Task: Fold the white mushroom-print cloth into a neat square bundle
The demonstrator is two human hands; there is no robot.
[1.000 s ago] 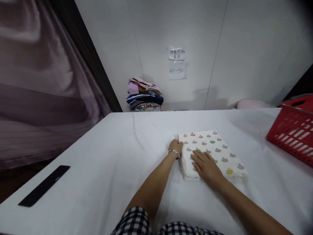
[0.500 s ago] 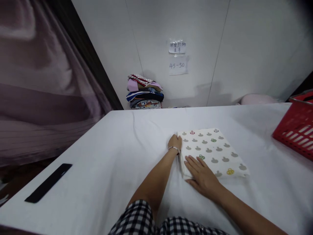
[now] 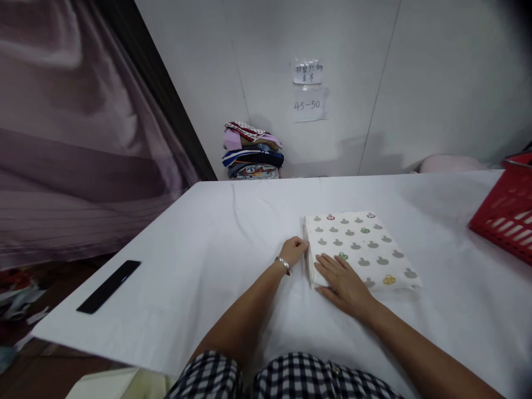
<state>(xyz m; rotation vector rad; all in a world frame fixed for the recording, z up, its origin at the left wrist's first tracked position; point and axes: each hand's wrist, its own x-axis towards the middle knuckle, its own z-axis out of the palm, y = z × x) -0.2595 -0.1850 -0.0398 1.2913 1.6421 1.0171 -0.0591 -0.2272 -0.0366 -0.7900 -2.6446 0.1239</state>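
A folded white cloth (image 3: pixel 353 244) printed with grey, red, green and yellow mushroom shapes lies flat on the white table (image 3: pixel 199 249), right of the middle. My left hand (image 3: pixel 294 250), with a bracelet at the wrist, is at the cloth's left edge, fingertips pinched together on its folded layers. Lying flat over the near left corner is my right hand (image 3: pixel 343 284), palm down and fingers stretched out.
A black flat strip (image 3: pixel 108 287) lies at the table's left. To the right stands a red plastic basket (image 3: pixel 505 208). Behind the table's far edge is a stack of folded fabrics (image 3: pixel 252 152). A pinkish curtain (image 3: pixel 83 149) hangs at the left.
My left hand has slid toward me along the cloth's left edge, from near the far corner to about its middle. The right hand stays on the cloth. The view has shifted slightly.
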